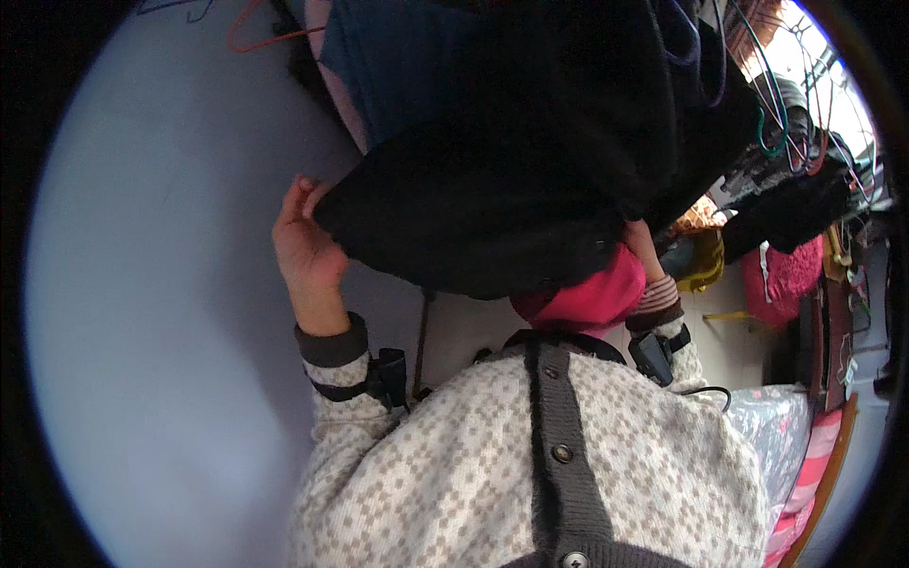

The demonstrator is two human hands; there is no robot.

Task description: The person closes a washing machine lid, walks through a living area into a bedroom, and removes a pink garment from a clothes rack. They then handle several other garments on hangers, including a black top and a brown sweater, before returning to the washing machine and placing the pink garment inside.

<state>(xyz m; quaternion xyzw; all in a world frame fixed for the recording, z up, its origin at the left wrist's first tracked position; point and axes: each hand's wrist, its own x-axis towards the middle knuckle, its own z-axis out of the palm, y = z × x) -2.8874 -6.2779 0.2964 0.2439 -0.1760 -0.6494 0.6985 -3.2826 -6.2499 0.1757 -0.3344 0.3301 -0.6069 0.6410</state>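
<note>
A large black garment (483,208) hangs in front of me and spreads across the upper middle; its exact kind does not show. My left hand (311,241) pinches the garment's left edge, next to the pale wall. My right hand (640,242) reaches in behind the lower right part of the cloth, which hides its fingers. Beneath the hem, beside my right wrist, shows a bright pink cloth (592,295). Behind the black garment at the top hangs a dark blue piece of clothing (393,62).
A pale blue-grey wall (170,284) rises at my left, with an orange hanger (270,43) near its top. Several coloured wire hangers (772,95) crowd the upper right. A fluffy pink item (788,279) and a yellow bag (703,260) stand beyond my right hand. A bed corner (772,421) lies at lower right.
</note>
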